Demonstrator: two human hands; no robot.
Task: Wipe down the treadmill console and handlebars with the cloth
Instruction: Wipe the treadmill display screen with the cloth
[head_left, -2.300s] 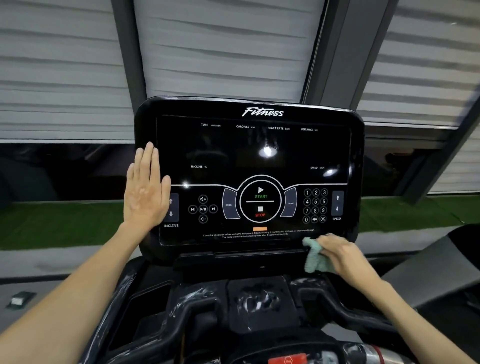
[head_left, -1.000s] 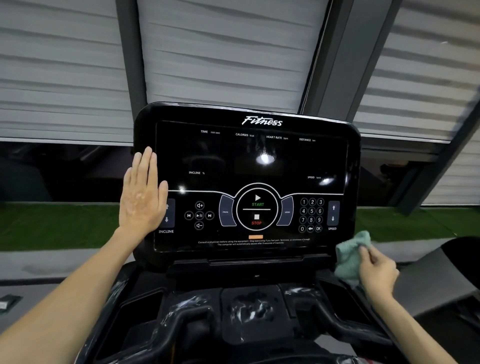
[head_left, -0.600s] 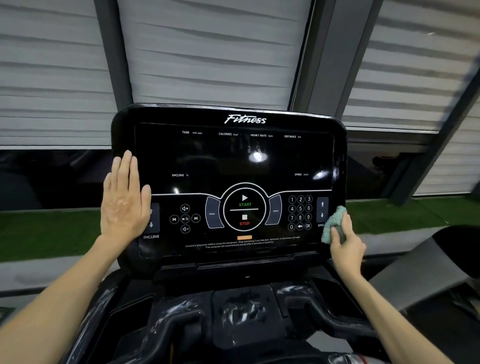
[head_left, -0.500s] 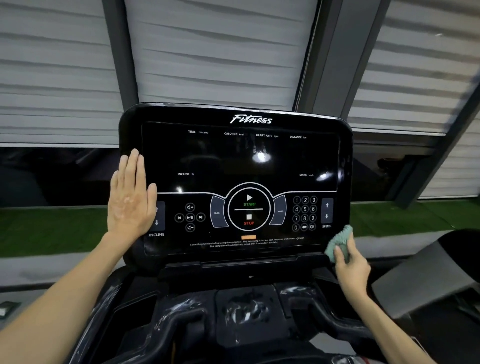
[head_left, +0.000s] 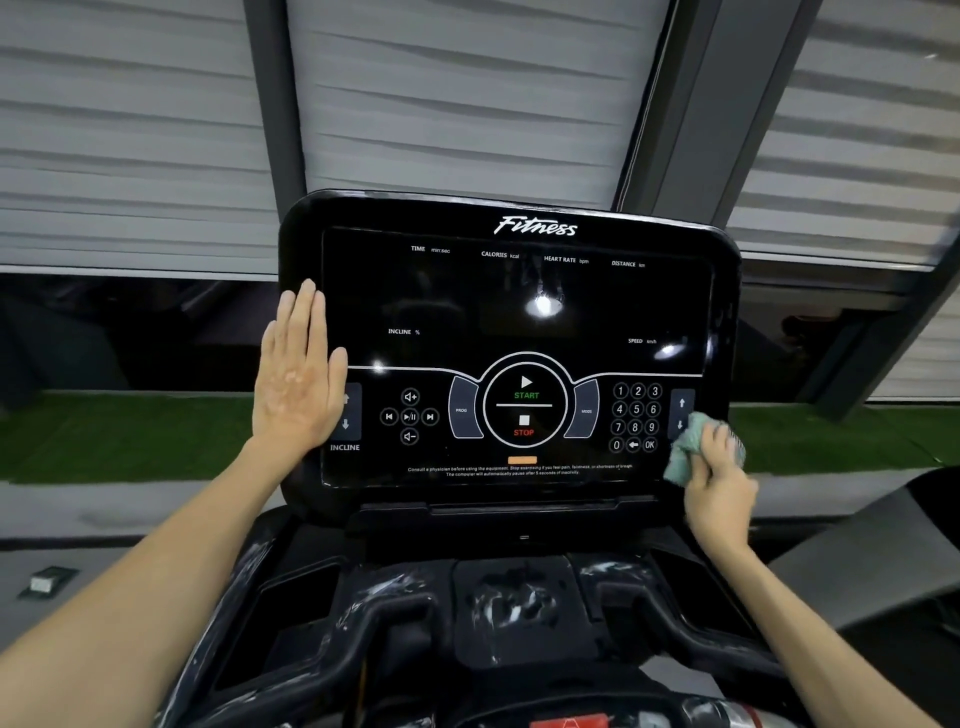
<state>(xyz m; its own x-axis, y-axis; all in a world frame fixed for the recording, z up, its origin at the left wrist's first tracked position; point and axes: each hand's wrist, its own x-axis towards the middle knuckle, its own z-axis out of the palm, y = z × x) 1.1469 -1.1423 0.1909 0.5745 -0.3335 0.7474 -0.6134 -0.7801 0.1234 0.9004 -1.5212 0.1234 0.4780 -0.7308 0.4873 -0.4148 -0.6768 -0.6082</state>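
Two hands at console (head_left: 519, 312) edges, right hand (head_left: 719, 488) gripping cloth (head_left: 683, 457)

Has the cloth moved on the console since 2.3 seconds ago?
Yes. The cloth went right and up, from the bottom edge of the console below the keypad to beside the speed arrows.

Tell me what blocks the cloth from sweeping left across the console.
Only the left hand, flat on the console over its INCLINE buttons. Between it and the cloth in the right hand, nothing visible.
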